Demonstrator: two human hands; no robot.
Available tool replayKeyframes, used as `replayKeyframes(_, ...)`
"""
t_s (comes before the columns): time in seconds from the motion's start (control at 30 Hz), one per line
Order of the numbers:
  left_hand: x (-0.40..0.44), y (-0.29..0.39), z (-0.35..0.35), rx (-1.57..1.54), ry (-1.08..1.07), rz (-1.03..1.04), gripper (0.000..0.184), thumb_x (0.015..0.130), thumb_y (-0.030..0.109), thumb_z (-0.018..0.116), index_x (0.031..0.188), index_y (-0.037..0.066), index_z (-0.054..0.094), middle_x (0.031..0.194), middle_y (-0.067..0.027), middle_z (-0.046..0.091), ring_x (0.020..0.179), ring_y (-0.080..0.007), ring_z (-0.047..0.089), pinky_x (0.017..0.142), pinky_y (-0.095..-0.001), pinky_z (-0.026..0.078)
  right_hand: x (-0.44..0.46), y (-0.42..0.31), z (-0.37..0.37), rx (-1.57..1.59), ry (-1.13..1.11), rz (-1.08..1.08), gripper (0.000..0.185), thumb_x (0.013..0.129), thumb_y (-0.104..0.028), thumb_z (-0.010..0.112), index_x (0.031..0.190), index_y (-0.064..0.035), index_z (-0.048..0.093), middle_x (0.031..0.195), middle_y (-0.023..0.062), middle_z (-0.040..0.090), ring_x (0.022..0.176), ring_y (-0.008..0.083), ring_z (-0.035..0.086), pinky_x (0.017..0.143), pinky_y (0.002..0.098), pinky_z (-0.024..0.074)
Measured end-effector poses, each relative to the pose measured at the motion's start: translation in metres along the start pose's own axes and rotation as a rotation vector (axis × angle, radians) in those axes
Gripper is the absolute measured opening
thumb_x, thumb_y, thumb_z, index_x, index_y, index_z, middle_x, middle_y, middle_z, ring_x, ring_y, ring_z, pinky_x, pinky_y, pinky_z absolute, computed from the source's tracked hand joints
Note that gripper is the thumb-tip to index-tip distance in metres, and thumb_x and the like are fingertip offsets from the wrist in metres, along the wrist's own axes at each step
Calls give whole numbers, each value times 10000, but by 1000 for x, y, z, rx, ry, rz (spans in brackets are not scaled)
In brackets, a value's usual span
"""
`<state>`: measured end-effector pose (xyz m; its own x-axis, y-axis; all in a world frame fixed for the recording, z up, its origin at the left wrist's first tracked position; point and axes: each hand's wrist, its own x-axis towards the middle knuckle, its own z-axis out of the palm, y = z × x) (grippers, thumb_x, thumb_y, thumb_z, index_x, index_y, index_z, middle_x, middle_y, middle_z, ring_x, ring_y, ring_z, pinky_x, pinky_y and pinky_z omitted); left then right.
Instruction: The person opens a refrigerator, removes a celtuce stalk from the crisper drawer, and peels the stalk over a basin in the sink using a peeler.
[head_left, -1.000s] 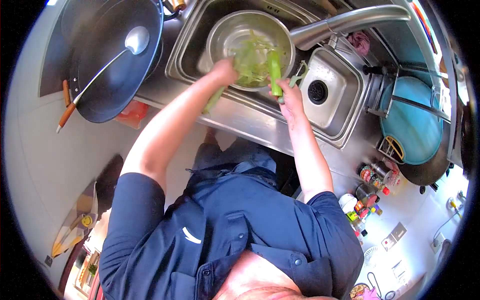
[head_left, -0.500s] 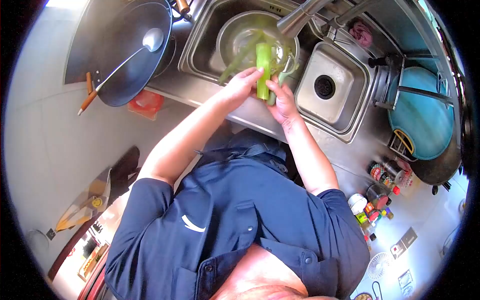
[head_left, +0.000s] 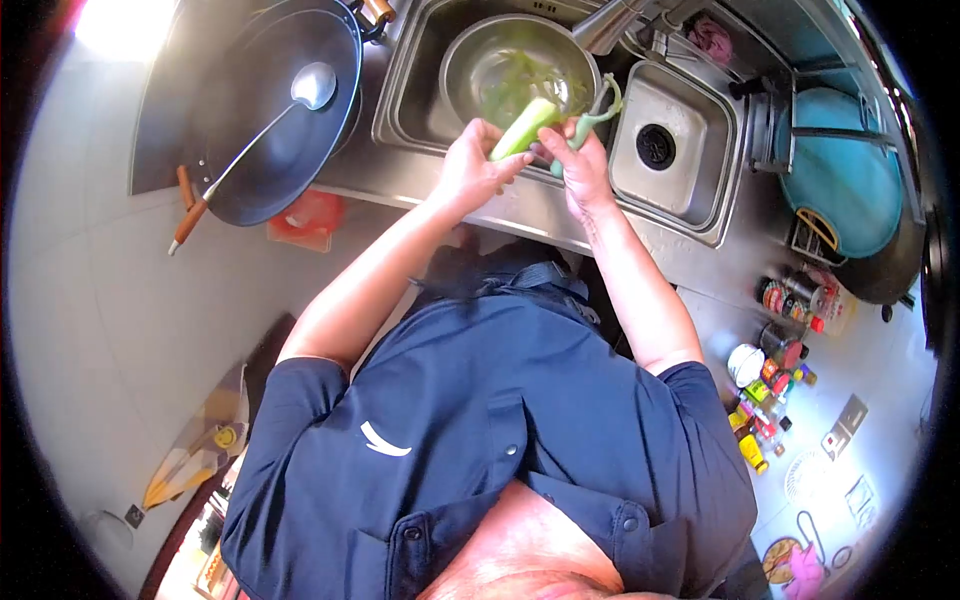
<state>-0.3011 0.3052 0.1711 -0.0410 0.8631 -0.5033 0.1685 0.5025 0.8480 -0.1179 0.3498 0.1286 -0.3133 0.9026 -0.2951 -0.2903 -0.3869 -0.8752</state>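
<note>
My left hand (head_left: 470, 168) is closed around a short, pale green celtuce stem (head_left: 527, 128), which tilts up to the right over the sink's front edge. In my right hand (head_left: 584, 172) is a vegetable peeler (head_left: 598, 116) with a light green handle, its head pointing up and away from me. The right thumb and fingers are close to the stem; whether they touch it I cannot tell. Beyond both hands a metal bowl (head_left: 449, 72) stands in the left basin, with green peelings (head_left: 520, 85) inside.
To the left is a dark wok (head_left: 265, 150) with a wooden-handled ladle (head_left: 314, 86) in it. The faucet (head_left: 603, 27) reaches over the bowl. Right of my hands is a smaller basin (head_left: 690, 185). A rack with a blue board (head_left: 840, 185) and several seasoning bottles (head_left: 765, 385) stand farther right.
The celtuce has swung from nearly upright to a slant, its top leaning right. The peeler has turned and now shows clear of the stem. The whole view has shifted slightly.
</note>
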Motion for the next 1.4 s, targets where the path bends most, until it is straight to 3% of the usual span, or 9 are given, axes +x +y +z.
replayKeyframes(0.13,-9,5,-7,96,-19,42,413,924,260,785,1147,21,532,939,-104,670,694,-88,613,519,-243,476,0,-3,18,140,43,-1,347,900,-215,794,1187,-88,647,1082,-5,657,998,114,608,887,307,480)
replayKeyframes(0.3,-14,-1,-26,-551,-384,-161,470,1068,477,486,1180,26,559,824,-66,594,592,-111,531,445,-249,390,-7,-8,23,250,0,49,299,964,-203,714,1223,-85,622,1274,110,658,1142,205,625,999,391,493)
replayKeyframes(0.5,-10,-15,-33,-775,-629,-398,501,1100,503,338,1155,60,564,762,-34,523,508,-105,439,411,-236,338,-6,-11,27,264,-24,74,310,968,-228,706,1239,-97,631,1293,126,660,1197,209,609,1036,406,474)
replayKeyframes(0.6,-18,-10,-27,-834,-541,-396,488,1106,488,328,1146,58,556,739,-25,489,479,-90,368,391,-226,287,-4,-11,26,179,-1,66,276,991,-273,685,1192,-91,633,1217,108,686,1123,207,654,976,384,519)
replayKeyframes(0.7,-17,-8,-26,-773,-374,-390,508,1109,487,319,1205,46,552,733,-20,473,480,-82,329,384,-224,251,-2,2,9,-595,146,-113,346,1056,-405,567,1031,-63,609,894,47,671,766,160,689,705,303,564)
replayKeyframes(0.8,-7,-16,-27,-745,-311,-334,526,1110,482,319,1272,36,545,733,-17,468,480,-84,301,382,-231,242,-12,-8,5,-838,67,72,513,1043,-476,533,1165,14,628,931,207,707,901,281,711,778,410,550)
replayKeyframes(0.83,-6,-16,-27,-732,-299,-332,537,1114,474,302,1322,37,535,731,-16,463,481,-85,300,381,-230,239,-14,-2,11,-948,68,-168,496,1057,-462,487,1160,4,622,1020,272,693,994,415,689,833,464,532)
replayKeyframes(0.93,-3,-15,-27,-735,-277,-344,518,1118,450,277,1301,42,538,731,-21,464,480,-87,301,378,-235,235,-23,-7,22,-977,-23,-232,465,1061,-437,472,1162,-4,612,1058,296,680,1062,491,635,874,514,506)
replayKeyframes(1.4,-4,-17,-20,-645,-162,-310,402,1114,417,289,1075,76,496,745,-49,504,452,-90,313,367,-240,239,-25,-17,35,-1245,-225,-118,382,1031,-438,529,1128,-74,594,939,266,688,928,460,667,768,549,507)
